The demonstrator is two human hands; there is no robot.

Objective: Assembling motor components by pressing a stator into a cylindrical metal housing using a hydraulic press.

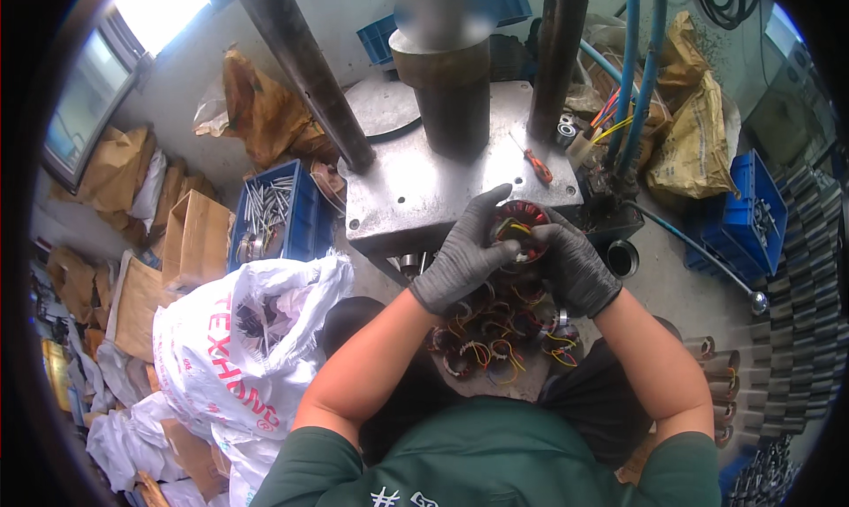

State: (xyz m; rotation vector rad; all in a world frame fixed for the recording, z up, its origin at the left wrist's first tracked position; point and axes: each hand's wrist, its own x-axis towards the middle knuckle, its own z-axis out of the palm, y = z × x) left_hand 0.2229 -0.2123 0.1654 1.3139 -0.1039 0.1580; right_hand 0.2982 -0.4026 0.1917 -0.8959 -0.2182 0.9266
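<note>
My left hand and my right hand, both in grey gloves, are closed around a motor stator. It is a ring with red windings and yellow lead wires inside, held just in front of the near edge of a steel press table. The gloves cover most of its sides. Below my hands, between my knees, lies a pile of similar stators with loose coloured wires. A screwdriver with an orange-red handle rests on the press table to the right.
A thick steel cylinder stands on the press table between two columns. Left are a blue crate of metal rods and a white woven sack. Right are a lever with a ball end, another blue crate and stacked metal cores.
</note>
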